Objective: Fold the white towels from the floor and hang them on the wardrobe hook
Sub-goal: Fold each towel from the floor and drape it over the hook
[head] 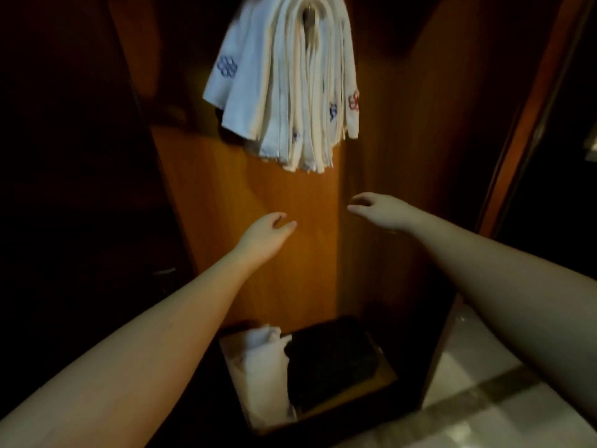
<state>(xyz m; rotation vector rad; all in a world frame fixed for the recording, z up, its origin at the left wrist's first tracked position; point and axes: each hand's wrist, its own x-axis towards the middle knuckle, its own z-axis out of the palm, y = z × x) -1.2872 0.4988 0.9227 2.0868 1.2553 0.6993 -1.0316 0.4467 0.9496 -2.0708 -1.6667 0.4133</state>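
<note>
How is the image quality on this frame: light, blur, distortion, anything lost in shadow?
Head view: dim, warm light falls mainly on the wooden wardrobe panel and the hanging white towels; the far left and right edges sink into near-black. Both empty hands, left hand and right hand, look slightly motion-soft. Wide-angle stretch enlarges the forearms. The floor tiles show mild glare.

Two bare forearms stretch forward and slightly inward, the hands held apart in mid-air; the left hand (pixel 266 232) shows loosely curled fingers and holds nothing, while the right hand (pixel 374 210) droops at the wrist, fingers relaxed, also holding nothing
</note>
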